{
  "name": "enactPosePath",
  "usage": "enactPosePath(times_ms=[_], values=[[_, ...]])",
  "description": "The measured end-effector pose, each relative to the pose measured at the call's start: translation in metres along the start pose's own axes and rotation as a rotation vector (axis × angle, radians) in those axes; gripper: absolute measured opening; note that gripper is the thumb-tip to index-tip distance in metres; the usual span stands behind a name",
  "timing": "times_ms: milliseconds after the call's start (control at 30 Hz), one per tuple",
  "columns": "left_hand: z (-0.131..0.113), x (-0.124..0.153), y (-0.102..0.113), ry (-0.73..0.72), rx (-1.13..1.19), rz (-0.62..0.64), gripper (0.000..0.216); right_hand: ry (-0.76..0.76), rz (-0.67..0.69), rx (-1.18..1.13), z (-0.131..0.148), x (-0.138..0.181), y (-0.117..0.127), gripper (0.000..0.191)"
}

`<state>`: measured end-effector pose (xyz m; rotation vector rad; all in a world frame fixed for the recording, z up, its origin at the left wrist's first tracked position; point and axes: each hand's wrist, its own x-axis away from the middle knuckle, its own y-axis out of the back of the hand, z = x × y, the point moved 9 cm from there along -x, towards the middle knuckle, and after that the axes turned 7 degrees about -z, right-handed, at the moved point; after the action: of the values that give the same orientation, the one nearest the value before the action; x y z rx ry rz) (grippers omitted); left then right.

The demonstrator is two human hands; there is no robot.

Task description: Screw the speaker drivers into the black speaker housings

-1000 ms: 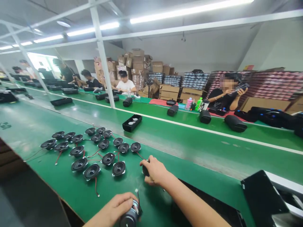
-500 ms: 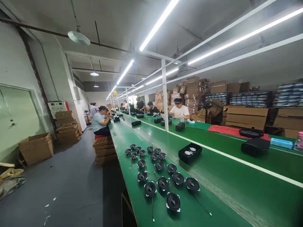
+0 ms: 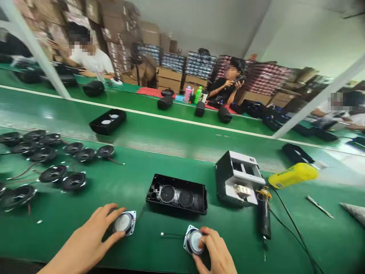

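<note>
Speaker drivers [image 3: 124, 222] lay on or just over the counter [image 3: 159, 258], each gripped by curved fingers [image 3: 113, 239]; a black casing [image 3: 176, 195] just beyond those fingers might have been knocked by a careless sweep; left hand [image 3: 82, 238] arched palm-down, right hand [image 3: 218, 253] curled inward, a thin lead [image 3: 173, 234] left of its fingers

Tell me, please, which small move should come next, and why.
Perhaps the left hand should carry its speaker over the open black housing: the speaker sits in its grasp, back upward, and the housing lies open ahead to the right, with its two round grilles uncovered.
</note>
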<state>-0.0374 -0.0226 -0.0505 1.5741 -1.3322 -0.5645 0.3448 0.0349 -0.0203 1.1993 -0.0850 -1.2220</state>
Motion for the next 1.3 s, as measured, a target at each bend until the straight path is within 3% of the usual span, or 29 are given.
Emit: enactPosePath(times_ms=[100, 200, 267, 367, 467, 533, 600, 667, 767, 867, 1133, 1300], values=[[0.002, 0.006, 0.000, -0.112, -0.070, -0.120, 0.053, 0.147, 0.165, 0.185, 0.014, -0.010, -0.005, 0.051], [-0.005, 0.011, 0.004, -0.153, -0.085, -0.138, 0.041, 0.163, 0.245, 0.215, 0.018, -0.020, -0.016, 0.065], [0.000, 0.010, 0.008, -0.132, -0.083, -0.076, 0.035, 0.011, 0.374, 0.074, 0.009, -0.021, -0.024, 0.061], [0.012, 0.010, 0.025, -0.118, 0.001, 0.000, 0.034, -0.353, 0.552, -0.286, -0.005, -0.021, -0.021, 0.056], [0.012, 0.008, 0.055, -0.117, 0.161, -0.008, 0.043, -0.548, 0.489, -0.571, -0.009, -0.048, 0.010, 0.054], [-0.006, 0.001, 0.078, -0.127, 0.260, -0.049, 0.048, -0.595, 0.441, -0.601, -0.012, -0.073, 0.026, 0.051], [-0.040, -0.013, 0.094, -0.178, 0.345, -0.072, 0.049, -0.596, 0.401, -0.573, -0.015, -0.099, 0.032, 0.048], [-0.079, -0.031, 0.099, -0.248, 0.366, -0.060, 0.047, -0.491, 0.360, -0.491, -0.013, -0.124, 0.029, 0.043], [-0.133, -0.055, 0.092, -0.381, 0.263, -0.039, 0.041, -0.295, 0.369, -0.312, -0.008, -0.144, 0.010, 0.041], [-0.166, -0.070, 0.073, -0.483, 0.055, 0.005, 0.035, -0.218, 0.420, -0.198, -0.008, -0.146, -0.009, 0.047], [-0.185, -0.083, 0.037, -0.531, -0.197, 0.061, 0.037, -0.054, 0.473, 0.044, -0.003, -0.143, -0.027, 0.056], [-0.188, -0.087, 0.022, -0.537, -0.295, 0.081, 0.031, -0.004, 0.496, 0.123, 0.000, -0.145, -0.038, 0.046]])
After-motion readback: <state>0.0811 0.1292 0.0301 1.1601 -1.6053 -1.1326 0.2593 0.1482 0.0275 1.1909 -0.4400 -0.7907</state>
